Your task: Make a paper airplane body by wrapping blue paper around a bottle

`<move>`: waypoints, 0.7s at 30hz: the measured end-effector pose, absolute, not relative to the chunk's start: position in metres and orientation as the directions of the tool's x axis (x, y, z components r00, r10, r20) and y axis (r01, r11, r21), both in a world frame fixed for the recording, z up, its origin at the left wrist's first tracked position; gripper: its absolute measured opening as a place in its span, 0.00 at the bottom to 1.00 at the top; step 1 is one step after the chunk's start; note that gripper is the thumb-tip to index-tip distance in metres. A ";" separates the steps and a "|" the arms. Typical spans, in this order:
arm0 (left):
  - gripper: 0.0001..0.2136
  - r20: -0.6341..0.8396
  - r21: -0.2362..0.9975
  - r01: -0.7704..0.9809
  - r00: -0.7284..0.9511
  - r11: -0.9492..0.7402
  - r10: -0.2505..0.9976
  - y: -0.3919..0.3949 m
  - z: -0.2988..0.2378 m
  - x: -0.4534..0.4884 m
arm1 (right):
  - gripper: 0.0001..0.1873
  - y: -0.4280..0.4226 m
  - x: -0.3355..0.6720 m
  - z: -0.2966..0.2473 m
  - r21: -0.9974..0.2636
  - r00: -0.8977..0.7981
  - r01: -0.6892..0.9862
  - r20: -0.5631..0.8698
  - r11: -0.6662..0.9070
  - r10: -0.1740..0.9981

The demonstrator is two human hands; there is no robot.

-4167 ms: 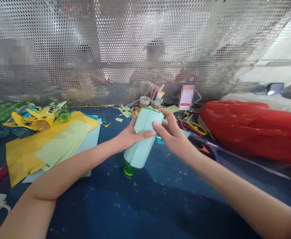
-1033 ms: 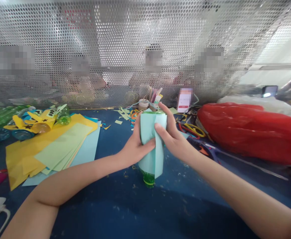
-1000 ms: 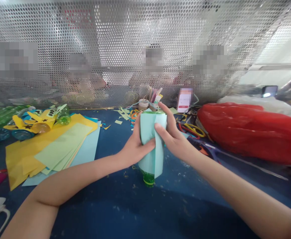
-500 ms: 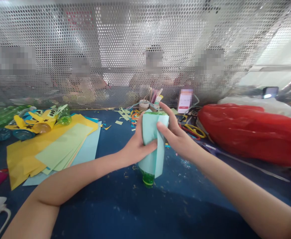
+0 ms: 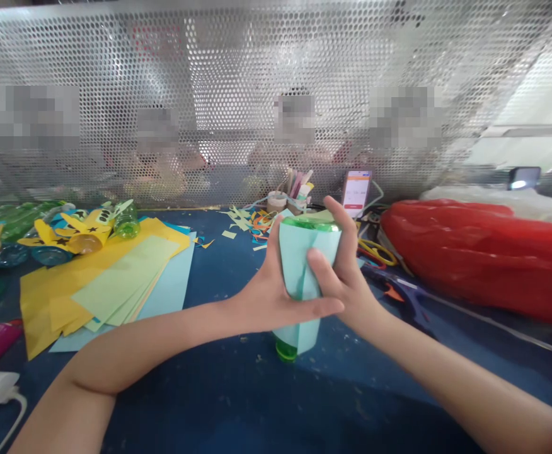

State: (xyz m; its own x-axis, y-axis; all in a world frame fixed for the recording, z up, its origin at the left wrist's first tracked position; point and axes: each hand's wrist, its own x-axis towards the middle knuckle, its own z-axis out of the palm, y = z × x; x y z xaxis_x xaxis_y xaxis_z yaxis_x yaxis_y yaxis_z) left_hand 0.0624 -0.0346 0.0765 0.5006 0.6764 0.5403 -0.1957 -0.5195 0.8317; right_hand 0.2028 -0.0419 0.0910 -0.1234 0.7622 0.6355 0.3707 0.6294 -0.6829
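Observation:
A green plastic bottle (image 5: 286, 350), cap end down, stands over the table in front of me. A light blue sheet of paper (image 5: 299, 249) is wrapped around it, its two edges overlapping on the side facing me. My left hand (image 5: 276, 284) grips the wrapped bottle from the left, its thumb stretched across the front. From the right, my right hand (image 5: 345, 274) holds the paper against the bottle, one finger or the thumb pressing near the overlap. The far fingers of both hands are hidden behind the bottle.
Yellow, green and blue paper sheets (image 5: 115, 284) lie at left beside yellow paper cut-outs (image 5: 75, 230). Paper scraps (image 5: 242, 221) and a phone (image 5: 356, 189) are at the back. Scissors (image 5: 406, 293) and a red plastic bag (image 5: 474, 252) lie at right. A perforated metal screen (image 5: 238, 94) stands behind.
The loose paper edge now lies flatter against the bottle. My left thumb has moved right across the front, and my right hand has closed further around the right side.

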 end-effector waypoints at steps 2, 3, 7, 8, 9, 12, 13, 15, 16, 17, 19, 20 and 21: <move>0.54 0.539 0.831 -0.188 0.504 -0.523 0.675 -0.036 0.078 0.063 | 0.35 -0.045 0.203 0.095 -0.697 -0.122 0.372 0.618 0.613 0.777; 0.53 0.531 0.838 -0.203 0.514 -0.506 0.674 -0.036 0.079 0.063 | 0.36 -0.045 0.204 0.097 -0.702 -0.127 0.378 0.607 0.604 0.785; 0.48 0.465 0.882 -0.204 0.528 -0.425 0.711 -0.034 0.080 0.062 | 0.33 -0.042 0.206 0.104 -0.780 -0.126 0.331 0.520 0.530 0.845; 0.47 0.425 0.903 -0.191 0.517 -0.385 0.743 -0.034 0.081 0.061 | 0.32 -0.040 0.206 0.104 -0.816 -0.117 0.297 0.483 0.495 0.868; 0.46 0.374 0.927 -0.187 0.506 -0.325 0.777 -0.033 0.081 0.061 | 0.32 -0.038 0.206 0.104 -0.853 -0.105 0.258 0.443 0.454 0.891; 0.45 0.233 0.961 -0.244 0.449 -0.133 0.863 -0.027 0.081 0.061 | 0.34 -0.029 0.207 0.097 -0.930 -0.102 0.167 0.314 0.328 0.944; 0.44 0.214 0.956 -0.272 0.407 -0.106 0.888 -0.023 0.079 0.060 | 0.35 -0.025 0.207 0.093 -0.947 -0.121 0.144 0.273 0.289 0.954; 0.44 0.216 0.942 -0.314 0.285 -0.122 0.934 -0.012 0.074 0.059 | 0.38 -0.018 0.207 0.085 -0.977 -0.190 0.099 0.169 0.190 0.967; 0.43 0.216 0.933 -0.334 0.225 -0.134 0.950 -0.006 0.071 0.058 | 0.39 -0.016 0.207 0.081 -0.988 -0.235 0.083 0.106 0.129 0.966; 0.44 0.207 0.929 -0.344 0.182 -0.135 0.961 0.001 0.067 0.057 | 0.39 -0.014 0.206 0.077 -0.995 -0.276 0.068 0.049 0.071 0.960; 0.44 0.205 0.928 -0.337 0.106 -0.158 0.973 0.014 0.062 0.054 | 0.41 -0.013 0.203 0.072 -0.998 -0.330 0.057 -0.024 -0.006 0.944; 0.44 0.212 0.928 -0.330 0.080 -0.175 0.974 0.018 0.060 0.052 | 0.43 -0.014 0.201 0.069 -0.998 -0.340 0.059 -0.037 -0.018 0.940; 0.45 0.218 0.928 -0.323 0.063 -0.186 0.974 0.022 0.059 0.050 | 0.44 -0.015 0.199 0.068 -0.998 -0.342 0.066 -0.041 -0.019 0.939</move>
State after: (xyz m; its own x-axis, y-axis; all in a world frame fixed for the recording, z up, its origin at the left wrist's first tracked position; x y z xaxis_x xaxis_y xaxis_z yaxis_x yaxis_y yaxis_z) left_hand 0.0503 0.0218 0.0587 0.0631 0.9740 0.2177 -0.3228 -0.1865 0.9279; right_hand 0.1992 -0.0151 0.0677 -0.3425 0.9386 -0.0408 0.0663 -0.0192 -0.9976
